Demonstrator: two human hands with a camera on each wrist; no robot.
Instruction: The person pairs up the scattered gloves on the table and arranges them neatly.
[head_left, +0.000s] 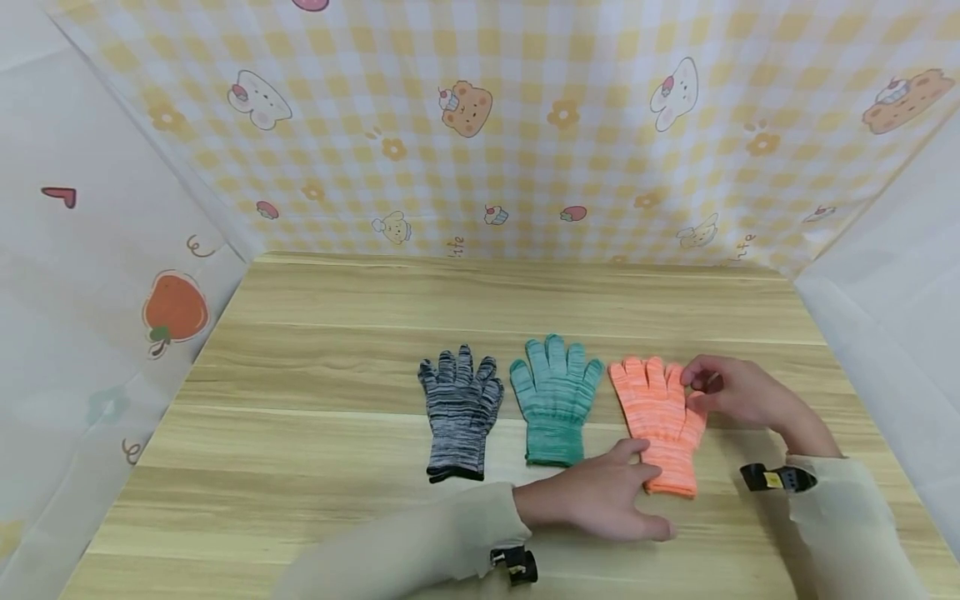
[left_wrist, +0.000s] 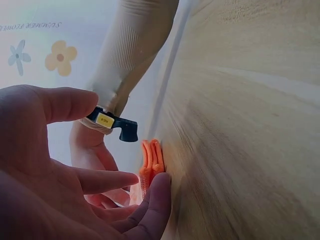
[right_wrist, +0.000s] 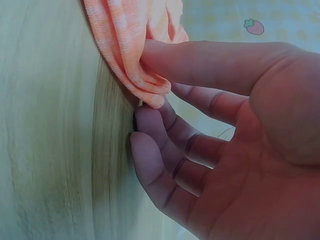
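An orange knitted glove [head_left: 651, 417] lies flat on the wooden table, fingers pointing away from me. At its right edge, by the glove's thumb, my right hand [head_left: 738, 390] pinches the fabric. The right wrist view shows that thumb on top of the orange cloth [right_wrist: 117, 45], with the fingers [right_wrist: 150, 155] curled beneath its edge. My left hand [head_left: 600, 497] rests its extended fingertips on the glove's cuff, its thumb held apart. In the left wrist view, the cuff's layered orange rim [left_wrist: 152, 157] shows just beyond the left fingers [left_wrist: 107, 181].
A green glove [head_left: 557, 404] lies left of the orange one, and a black-and-grey glove [head_left: 459, 417] lies farther left. The wooden table [head_left: 315, 375] meets a yellow checked cloth [head_left: 525, 167] at the back. White cloth walls [head_left: 82, 275] stand at both sides.
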